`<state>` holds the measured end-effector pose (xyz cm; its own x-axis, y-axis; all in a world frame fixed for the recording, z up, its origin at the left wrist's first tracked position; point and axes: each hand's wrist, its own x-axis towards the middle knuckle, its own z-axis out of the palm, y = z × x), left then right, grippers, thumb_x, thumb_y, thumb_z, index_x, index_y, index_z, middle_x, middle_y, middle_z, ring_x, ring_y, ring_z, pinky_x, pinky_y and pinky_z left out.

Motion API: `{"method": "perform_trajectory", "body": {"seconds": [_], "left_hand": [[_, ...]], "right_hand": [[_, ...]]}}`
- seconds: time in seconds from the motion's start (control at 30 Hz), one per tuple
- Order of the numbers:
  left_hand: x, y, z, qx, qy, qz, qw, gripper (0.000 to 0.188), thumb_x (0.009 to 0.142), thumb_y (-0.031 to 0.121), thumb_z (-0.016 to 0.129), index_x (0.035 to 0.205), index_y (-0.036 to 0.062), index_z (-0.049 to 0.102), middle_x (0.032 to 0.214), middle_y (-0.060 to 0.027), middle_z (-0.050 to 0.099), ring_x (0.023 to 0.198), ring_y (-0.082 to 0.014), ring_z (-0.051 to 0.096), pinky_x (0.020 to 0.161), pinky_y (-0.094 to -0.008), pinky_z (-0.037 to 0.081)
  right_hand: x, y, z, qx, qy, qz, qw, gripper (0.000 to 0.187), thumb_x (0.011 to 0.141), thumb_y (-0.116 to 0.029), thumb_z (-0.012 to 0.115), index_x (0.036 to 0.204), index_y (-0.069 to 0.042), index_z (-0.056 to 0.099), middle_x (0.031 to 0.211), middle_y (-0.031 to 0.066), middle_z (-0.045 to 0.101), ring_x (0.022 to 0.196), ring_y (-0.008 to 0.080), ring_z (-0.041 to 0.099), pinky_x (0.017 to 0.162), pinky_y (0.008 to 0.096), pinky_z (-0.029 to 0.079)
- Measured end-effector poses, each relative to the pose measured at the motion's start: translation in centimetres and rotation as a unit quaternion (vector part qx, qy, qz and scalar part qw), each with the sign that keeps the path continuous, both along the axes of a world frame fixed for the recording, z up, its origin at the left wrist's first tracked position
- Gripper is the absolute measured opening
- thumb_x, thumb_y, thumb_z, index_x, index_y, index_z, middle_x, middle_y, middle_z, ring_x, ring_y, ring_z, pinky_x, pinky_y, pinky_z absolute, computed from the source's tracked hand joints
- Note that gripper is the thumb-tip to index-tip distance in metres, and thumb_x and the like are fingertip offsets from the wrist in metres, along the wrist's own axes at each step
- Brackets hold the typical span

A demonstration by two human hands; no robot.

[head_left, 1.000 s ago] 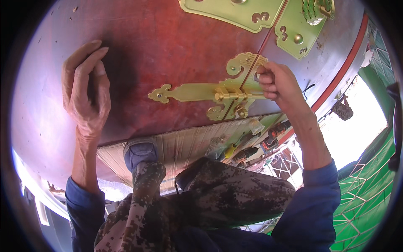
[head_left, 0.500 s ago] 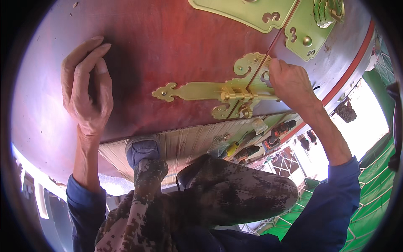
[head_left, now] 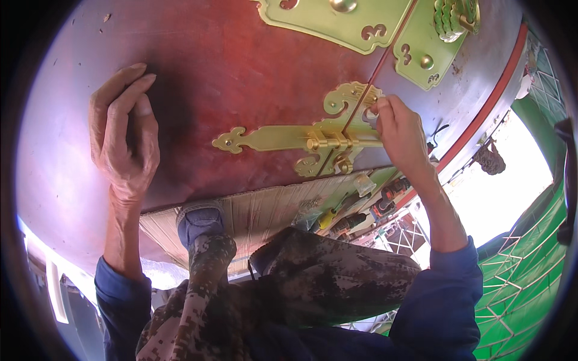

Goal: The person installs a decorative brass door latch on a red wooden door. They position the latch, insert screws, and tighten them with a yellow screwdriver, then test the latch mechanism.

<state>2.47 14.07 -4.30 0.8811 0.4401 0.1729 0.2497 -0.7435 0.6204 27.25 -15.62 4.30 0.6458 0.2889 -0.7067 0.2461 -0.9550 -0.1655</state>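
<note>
Across the seam of a dark red, glossy wooden panel [head_left: 229, 78] lies an ornate brass latch plate [head_left: 280, 138] with a sliding bolt [head_left: 325, 141]. My right hand [head_left: 402, 135] is at the plate's right part, thumb and forefinger pinched together beside its scrolled upper edge. Whatever is between those fingertips is too small or hidden to name. Over the panel's left side, my left hand [head_left: 126, 132] is held with loosely curved fingers and nothing in it. Two larger brass plates [head_left: 337, 27] flank the seam farther up, the right one carrying a scaly brass fitting [head_left: 448, 21].
Flattened cardboard [head_left: 259, 207] lies along the panel's near edge, under my shoe [head_left: 201, 224]. To its right are a yellow-handled screwdriver [head_left: 327, 218], small plastic bags [head_left: 363, 184] and power drills [head_left: 385, 207]. Green sheeting [head_left: 524, 283] with white lattice is at the right.
My right hand has shifted a little left and down; its thumb and forefinger now show pinched at the plate. The whole view has shifted slightly. My left hand has barely moved.
</note>
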Motion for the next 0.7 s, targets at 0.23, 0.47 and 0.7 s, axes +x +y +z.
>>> {"method": "perform_trajectory", "body": {"seconds": [0.23,0.47,0.7], "left_hand": [[0.0,-0.1,-0.1,-0.010,-0.006,0.001,1.000,0.022,0.095,-0.008,0.062,0.112,-0.0007,0.074,0.122,-0.0146,0.070,0.116,-0.0268,0.068,0.101,-0.0355,0.055],[-0.1,-0.1,-0.1,0.003,-0.011,0.000,1.000,0.020,0.095,-0.006,0.062,0.111,-0.0005,0.074,0.121,-0.0145,0.071,0.114,-0.0268,0.068,0.100,-0.0355,0.055],[0.1,0.2,0.0,0.008,-0.011,0.000,1.000,0.020,0.096,-0.005,0.063,0.112,-0.0002,0.074,0.122,-0.0148,0.070,0.114,-0.0268,0.068,0.099,-0.0358,0.055]], "right_hand": [[2.6,-1.2,-0.3,-0.012,-0.049,0.426,0.903,0.012,0.093,-0.006,0.058,0.093,0.001,0.048,0.078,0.0226,0.064,0.069,0.0433,0.067,0.060,0.0513,0.053],[3.5,-0.7,-1.1,-0.024,0.004,0.425,0.905,0.014,0.092,-0.010,0.059,0.086,0.001,0.052,0.073,0.0245,0.064,0.062,0.0418,0.065,0.055,0.0501,0.052],[1.2,1.3,-1.1,-0.018,0.190,-0.289,0.938,0.028,0.103,-0.025,0.052,0.093,0.000,0.060,0.063,0.0071,0.059,0.052,0.0192,0.056,0.052,0.0370,0.048]]}}
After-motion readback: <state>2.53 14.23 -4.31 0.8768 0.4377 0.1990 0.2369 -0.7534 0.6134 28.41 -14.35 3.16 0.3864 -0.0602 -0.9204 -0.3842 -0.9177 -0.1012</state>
